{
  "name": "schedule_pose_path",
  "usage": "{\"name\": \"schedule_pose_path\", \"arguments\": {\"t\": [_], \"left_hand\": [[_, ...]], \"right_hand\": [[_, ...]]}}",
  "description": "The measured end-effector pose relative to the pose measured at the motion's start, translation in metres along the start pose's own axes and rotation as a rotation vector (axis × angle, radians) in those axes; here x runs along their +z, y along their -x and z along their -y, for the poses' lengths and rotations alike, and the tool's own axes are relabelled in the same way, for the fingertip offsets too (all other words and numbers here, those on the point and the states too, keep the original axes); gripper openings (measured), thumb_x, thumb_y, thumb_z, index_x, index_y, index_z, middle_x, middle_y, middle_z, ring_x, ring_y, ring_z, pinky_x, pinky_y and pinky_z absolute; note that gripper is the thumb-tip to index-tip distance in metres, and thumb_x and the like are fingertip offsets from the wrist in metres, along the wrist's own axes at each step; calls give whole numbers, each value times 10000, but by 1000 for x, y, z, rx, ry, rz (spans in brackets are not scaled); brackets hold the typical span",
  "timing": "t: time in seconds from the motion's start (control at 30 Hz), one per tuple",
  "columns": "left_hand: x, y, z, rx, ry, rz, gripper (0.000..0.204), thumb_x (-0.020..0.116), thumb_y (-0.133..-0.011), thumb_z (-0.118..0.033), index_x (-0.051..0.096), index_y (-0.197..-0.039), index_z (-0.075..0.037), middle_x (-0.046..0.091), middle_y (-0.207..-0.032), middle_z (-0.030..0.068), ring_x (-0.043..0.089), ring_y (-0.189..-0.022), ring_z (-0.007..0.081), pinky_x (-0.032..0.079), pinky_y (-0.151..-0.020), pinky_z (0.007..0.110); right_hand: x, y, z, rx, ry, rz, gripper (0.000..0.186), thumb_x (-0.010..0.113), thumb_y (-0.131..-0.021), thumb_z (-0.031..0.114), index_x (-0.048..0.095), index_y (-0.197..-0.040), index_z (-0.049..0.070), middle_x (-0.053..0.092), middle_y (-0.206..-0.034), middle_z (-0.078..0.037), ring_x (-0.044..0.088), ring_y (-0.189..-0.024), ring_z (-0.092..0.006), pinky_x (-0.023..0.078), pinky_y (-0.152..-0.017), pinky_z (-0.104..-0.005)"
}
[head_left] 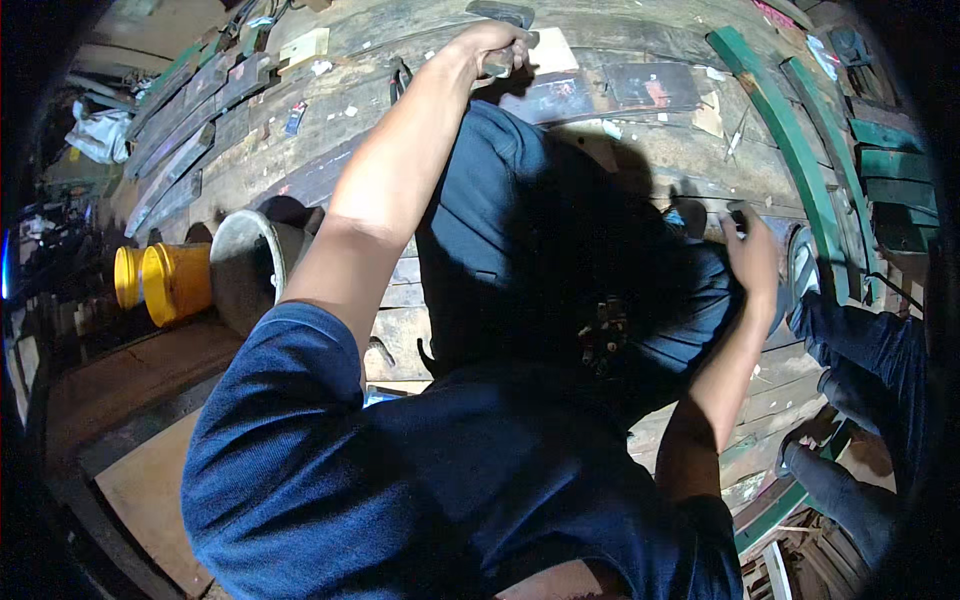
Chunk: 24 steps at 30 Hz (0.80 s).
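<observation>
My left hand point(492, 50) reaches far forward over the plank floor, its fingers closed round a grey thing. One end of it point(497, 68) shows under the fist, and a dark flat piece point(502, 13) lies just beyond the knuckles. Whether the two are one tool I cannot tell. My right hand point(754, 255) is beside my bent right knee, fingers curled at a small dark object point(738, 213) whose kind is unclear. A pale sheet point(553, 50) lies right of my left hand. Dark shadow covers much of the floor between my hands.
Two yellow buckets point(178, 283) and a grey bucket point(245, 268) stand at the left. Green beams point(785, 140) lie at the right, near another person's legs point(850, 340). Loose boards point(190, 115) are at the far left. Dark-handled pliers point(399, 80) lie near my left forearm.
</observation>
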<state>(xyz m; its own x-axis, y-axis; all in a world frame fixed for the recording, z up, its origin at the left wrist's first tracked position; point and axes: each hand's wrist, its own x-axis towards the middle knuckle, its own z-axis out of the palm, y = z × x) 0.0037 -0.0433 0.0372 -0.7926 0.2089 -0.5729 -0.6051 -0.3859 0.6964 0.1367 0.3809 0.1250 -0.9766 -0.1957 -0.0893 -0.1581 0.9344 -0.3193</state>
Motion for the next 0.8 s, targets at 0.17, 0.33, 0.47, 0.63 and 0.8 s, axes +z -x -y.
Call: {"name": "schedule_pose_path", "arguments": {"t": [0.17,0.33,0.47,0.63,0.8], "left_hand": [[-13,-7,-5,-20,161,129,209,480,-939,-144,476,-748,-59,467,-565,-6,446,-433,67,403,-377,200],[29,0,3,4,278,144,237,423,-969,-185,472,-754,-98,473,-535,-14,402,-389,36,323,-301,147],[14,15,1,264,61,73,158,476,-962,-137,472,-992,17,475,-695,0,452,-537,33,455,-484,137],[19,34,-9,177,156,74,161,503,-956,-177,500,-882,-35,463,-659,-4,414,-535,66,374,-436,182],[30,31,-7,123,52,41,170,527,-940,-160,467,-821,-55,439,-635,-22,385,-499,44,364,-410,169]], "right_hand": [[34,-13,55,-218,-400,313,276,609,-868,161,589,-1095,3,649,-1016,-167,618,-930,-203,466,-805,-322],[12,-63,41,-429,-595,359,304,617,-878,180,583,-1127,10,638,-1075,-113,585,-962,-184,440,-862,-306],[-34,-105,79,-435,-298,24,292,598,-880,258,622,-1044,17,664,-925,-164,632,-882,-240,460,-826,-335],[68,-85,62,-353,-188,-544,221,552,-899,194,620,-1044,41,651,-914,-147,620,-867,-237,468,-771,-343],[105,-32,74,-320,-490,176,227,616,-863,167,613,-1040,24,649,-971,-147,625,-925,-238,482,-811,-357]]}}
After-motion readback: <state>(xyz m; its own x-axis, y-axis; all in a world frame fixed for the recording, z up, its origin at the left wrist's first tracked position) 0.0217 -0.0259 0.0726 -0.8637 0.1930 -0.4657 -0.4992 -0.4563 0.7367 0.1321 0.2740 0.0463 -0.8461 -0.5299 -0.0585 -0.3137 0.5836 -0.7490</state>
